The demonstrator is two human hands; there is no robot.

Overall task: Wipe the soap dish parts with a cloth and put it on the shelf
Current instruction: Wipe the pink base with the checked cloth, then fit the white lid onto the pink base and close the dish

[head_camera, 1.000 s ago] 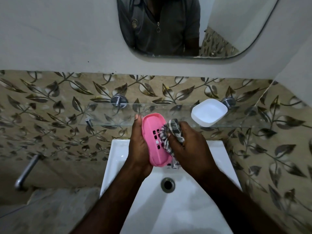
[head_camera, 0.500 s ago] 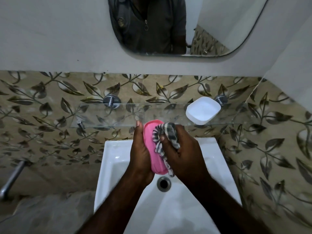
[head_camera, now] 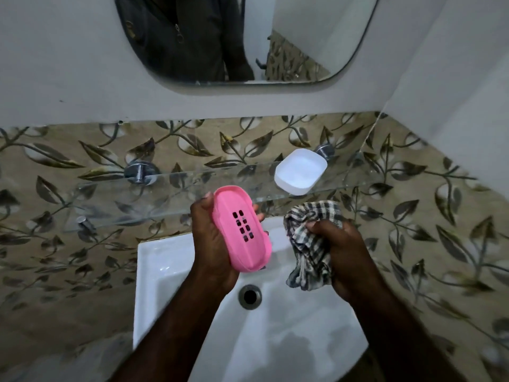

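Head view, progress:
- Left hand (head_camera: 213, 244) is gripping the pink tray (head_camera: 241, 230) by its long edges, thumb side on the left, fingertips (head_camera: 260, 216) showing past the right edge; slotted face is turning up toward the camera
- Right hand (head_camera: 340, 253) is bunching the cloth (head_camera: 311, 244) in a closed fist, just to the right of the tray, not touching it
- White base (head_camera: 300, 170) is sitting on the glass shelf (head_camera: 165, 199), above and between the two hands, nearer the right one
- Both hands are hanging over the sink (head_camera: 170, 271), drain (head_camera: 250, 296) below them
- Judging: the base looks already dealt with and shelved; the tray looks wiped, or close to it. Left to do: any last pass on the tray, then seating it on the shelf, likely onto the base. Cannot tell from here whether the tray is fully dry

Head view, change from the earlier frames:
- Half a second back the cloth is pressing against the tray face, right hand rubbing; now the cloth is pulling away to the right and the gap is opening
- Tray is rotating from edge-on to face-up, slots now plain
- Base is staying put on the shelf
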